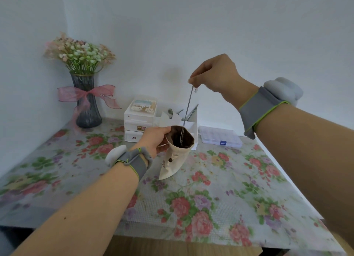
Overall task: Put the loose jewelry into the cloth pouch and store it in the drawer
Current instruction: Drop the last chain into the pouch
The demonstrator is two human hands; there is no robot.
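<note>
Hanging from the pinched fingertips of the right hand in the upper middle of the frame, a thin silver chain necklace drops straight down, its lower end inside the open mouth of a small cream cloth pouch with a dark brown lining. The left hand, at the centre of the frame, has its grip closed on the pouch's left rim, thumb over the edge, holding the mouth wide; the pouch's bottom corner rests on the flower-printed surface. Just behind the pouch stands a white plastic desk organiser with small drawers, the drawers all shut, its open back compartment holding a few thin upright tools that are too small to identify. To the right of it lies a clear plastic compartment box with a blue latch, lid closed, contents unclear. At the upper left a grey glass vase with a pink ribbon holds pale dried flowers.
</note>
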